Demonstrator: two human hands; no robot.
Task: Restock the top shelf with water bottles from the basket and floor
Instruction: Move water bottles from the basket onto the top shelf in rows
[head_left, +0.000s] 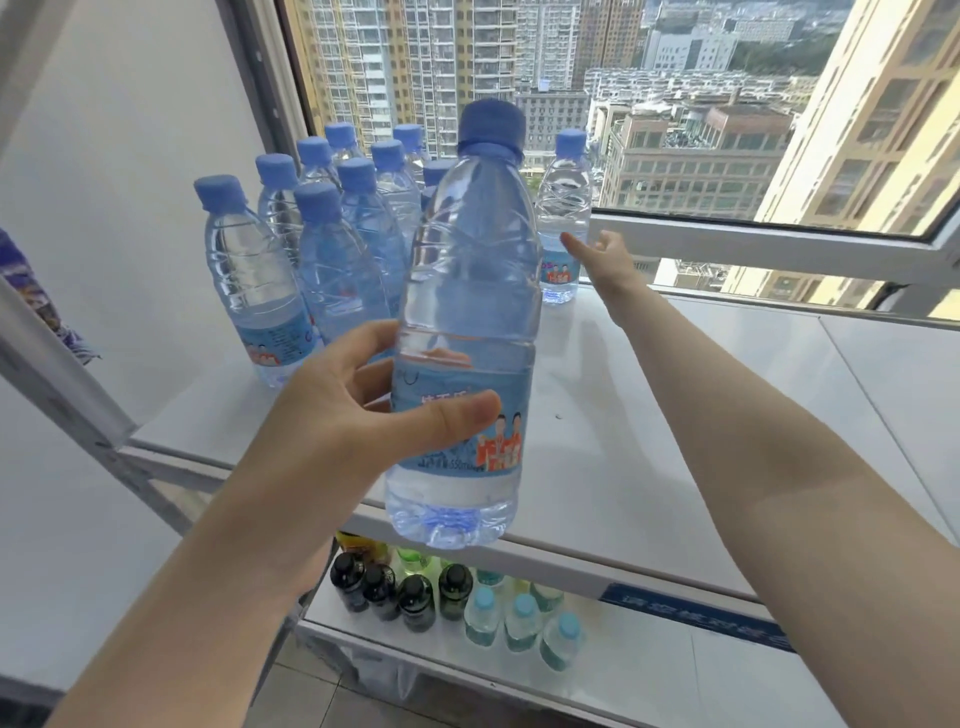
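My left hand (358, 410) grips a clear water bottle (467, 291) with a blue cap and blue label, held upright above the front edge of the white top shelf (649, 415). Several matching water bottles (322, 244) stand grouped at the shelf's back left. One more bottle (563, 208) stands alone at the back, near the window. My right hand (605, 257) reaches out beside that bottle with fingers straight and loose, just off its label, holding nothing.
A lower shelf (649, 670) carries dark-capped and pale-blue-capped drink bottles (457, 603). A window frame (779, 244) runs behind the top shelf. A white wall (130, 156) and a slanted metal rack post (57, 384) stand on the left.
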